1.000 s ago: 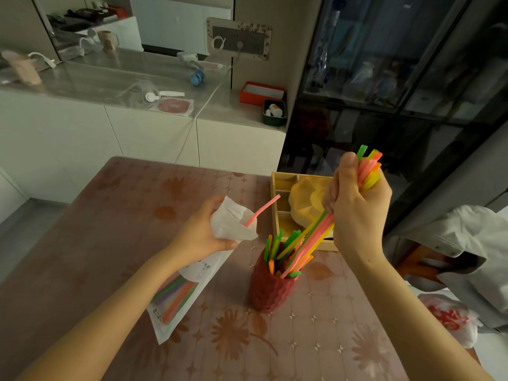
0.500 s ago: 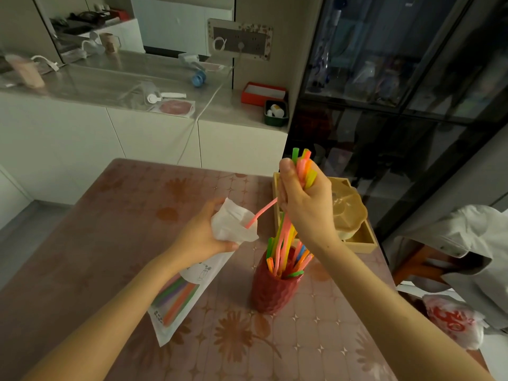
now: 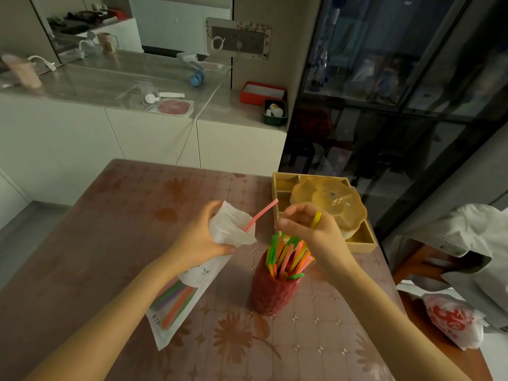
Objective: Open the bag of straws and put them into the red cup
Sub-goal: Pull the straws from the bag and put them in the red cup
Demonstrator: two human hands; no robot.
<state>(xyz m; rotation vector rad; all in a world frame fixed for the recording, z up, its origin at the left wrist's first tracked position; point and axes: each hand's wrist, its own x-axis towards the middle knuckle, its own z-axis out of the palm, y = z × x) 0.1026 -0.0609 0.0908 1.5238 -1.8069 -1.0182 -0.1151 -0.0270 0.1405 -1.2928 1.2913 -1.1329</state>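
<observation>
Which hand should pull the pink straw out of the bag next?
Right. The right hand hangs above the red cup, beside the pink straw, apparently free. The left hand is gripping the bag at its mouth.
</observation>
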